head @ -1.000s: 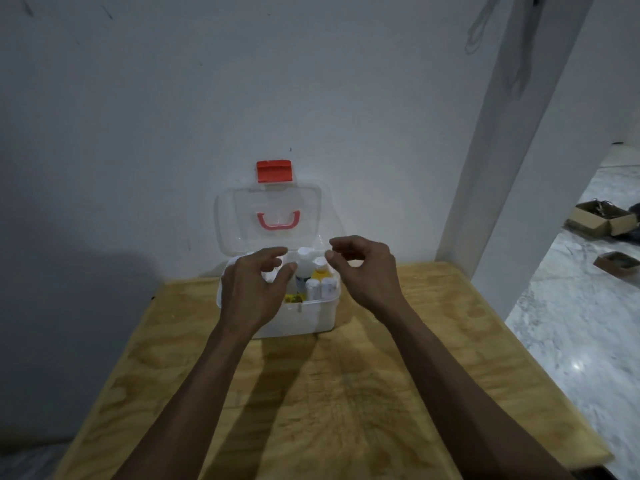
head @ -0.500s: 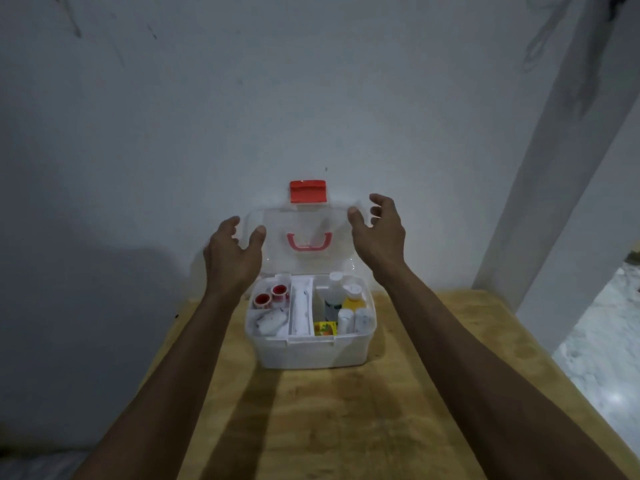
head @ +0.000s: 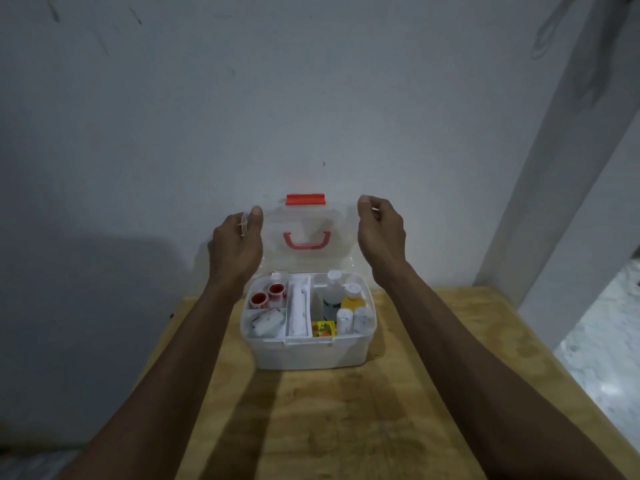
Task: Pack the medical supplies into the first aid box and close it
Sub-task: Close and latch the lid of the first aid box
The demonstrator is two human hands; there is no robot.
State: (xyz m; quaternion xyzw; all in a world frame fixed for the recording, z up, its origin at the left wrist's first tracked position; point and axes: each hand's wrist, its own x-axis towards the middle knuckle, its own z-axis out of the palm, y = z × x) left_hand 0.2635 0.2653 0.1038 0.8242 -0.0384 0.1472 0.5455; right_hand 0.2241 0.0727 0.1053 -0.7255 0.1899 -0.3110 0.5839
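Gripping: both hands hold the upper corners of the clear lid (head: 306, 233), which stands upright behind the first aid box (head: 308, 351) on a wooden table (head: 346, 427).
Left hand (head: 237, 247): at the lid's 10 o'clock corner, thumb in front and fingers curled round the edge, pinching the plastic.
Right hand (head: 381, 230): at the lid's 2 o'clock corner, fingers curled over the edge; contact looks like a pinch, though the clear plastic makes the exact touch hard to read.
Where the box is: at the table's 12 o'clock edge, close to the wall (head: 242, 116), base flat on the wood.
Contents: red-cored tape rolls (head: 268, 295) at the tray's 10 o'clock, a wrapped bandage (head: 266, 323) at 8 o'clock, a clear bottle (head: 334, 292) and a yellow bottle (head: 353, 299) at 2 o'clock, a small yellow packet (head: 323, 330) at 6 o'clock.
Latch: the red clasp (head: 305, 199) sits at the lid's 12 o'clock; the red handle (head: 306, 240) is folded against the lid's centre.
Handling: thin plastic, probably light, slightly flexible and smooth; holding both corners should keep the lid from twisting on its hinge.
Risk: the tall bottle caps may foul the lid as it comes down.
Stage: packing looks complete; closing and latching remain.
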